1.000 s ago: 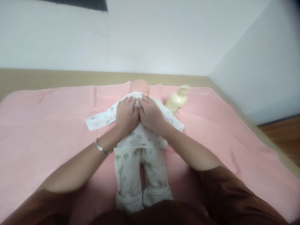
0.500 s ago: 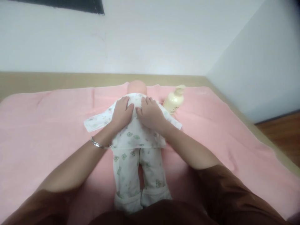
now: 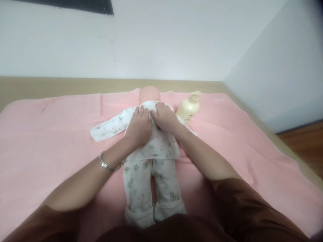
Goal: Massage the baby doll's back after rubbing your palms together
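Observation:
A baby doll [image 3: 149, 94] lies stretched out with its bald head at the far end. It wears a white printed top [image 3: 161, 148] and matching trousers [image 3: 140, 181] with turned-up cuffs. My left hand [image 3: 140, 126] rests on the left side of the doll's upper back, fingers extended and no grip on the cloth. On the right, near the shoulder, my right hand [image 3: 165, 117] lies with its fingers over the top and its thumb pointing inward. One sleeve [image 3: 108, 127] spreads out to the left; the other is mostly behind my right forearm.
A pale yellow pump bottle [image 3: 188, 108] stands just right of the doll's shoulder. Under everything is a pink blanket [image 3: 50, 134] on a tan tabletop [image 3: 63, 85]. A white wall [image 3: 164, 40] rises behind, with a side wall [image 3: 282, 77] on the right.
My left hand has slid inward and slightly toward me on the doll's back, its thumb now out of sight. My right hand has shifted slightly to the right, toward the shoulder.

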Demonstrator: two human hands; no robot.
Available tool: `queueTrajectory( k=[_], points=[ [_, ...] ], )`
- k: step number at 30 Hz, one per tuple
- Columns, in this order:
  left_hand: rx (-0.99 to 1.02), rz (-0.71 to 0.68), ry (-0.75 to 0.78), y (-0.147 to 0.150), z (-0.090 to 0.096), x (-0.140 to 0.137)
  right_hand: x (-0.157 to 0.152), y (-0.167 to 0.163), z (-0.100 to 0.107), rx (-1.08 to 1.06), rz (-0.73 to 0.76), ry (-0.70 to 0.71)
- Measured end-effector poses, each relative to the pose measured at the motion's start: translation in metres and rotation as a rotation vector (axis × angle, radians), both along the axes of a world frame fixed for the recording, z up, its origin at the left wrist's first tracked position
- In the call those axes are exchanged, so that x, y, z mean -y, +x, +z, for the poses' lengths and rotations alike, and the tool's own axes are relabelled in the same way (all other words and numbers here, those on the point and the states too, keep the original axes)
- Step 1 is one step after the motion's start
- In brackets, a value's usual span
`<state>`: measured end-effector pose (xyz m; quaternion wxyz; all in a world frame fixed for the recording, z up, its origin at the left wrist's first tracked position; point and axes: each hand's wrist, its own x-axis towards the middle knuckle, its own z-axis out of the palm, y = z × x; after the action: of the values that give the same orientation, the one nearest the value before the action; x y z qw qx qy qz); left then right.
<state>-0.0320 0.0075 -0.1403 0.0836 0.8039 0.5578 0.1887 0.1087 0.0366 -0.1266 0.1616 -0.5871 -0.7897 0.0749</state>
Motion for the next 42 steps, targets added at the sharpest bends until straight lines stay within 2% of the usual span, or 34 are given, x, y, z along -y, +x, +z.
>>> queueTrajectory(
  k=[2,4,10,14,19,25,36,39,42],
  points=[
    [0.050,0.043,-0.096,-0.001,0.004,-0.004,-0.002,0.000,-0.003,0.002,-0.001,0.030],
    [0.109,0.082,-0.128,-0.006,0.006,-0.012,0.002,-0.002,-0.006,0.020,0.001,0.093],
    [0.141,0.117,-0.039,-0.016,-0.003,-0.031,0.033,-0.012,-0.001,0.133,0.058,0.229],
    [0.161,0.121,0.016,-0.015,-0.010,-0.030,0.033,-0.013,0.003,0.126,0.065,0.186],
    [0.226,0.143,0.012,-0.013,-0.014,-0.030,0.008,-0.008,-0.013,-0.028,-0.006,0.113],
    [0.263,0.155,0.013,-0.013,-0.014,-0.030,0.001,-0.007,-0.027,-0.108,-0.021,0.167],
    [0.261,0.162,0.011,-0.013,-0.015,-0.030,0.004,-0.008,-0.022,-0.052,-0.027,0.131],
    [0.184,0.142,0.029,-0.013,-0.014,-0.028,0.001,-0.004,-0.017,-0.045,-0.004,0.115],
    [0.050,0.031,0.032,-0.015,-0.004,-0.021,-0.005,0.002,-0.011,-0.023,0.053,0.060]
  ],
)
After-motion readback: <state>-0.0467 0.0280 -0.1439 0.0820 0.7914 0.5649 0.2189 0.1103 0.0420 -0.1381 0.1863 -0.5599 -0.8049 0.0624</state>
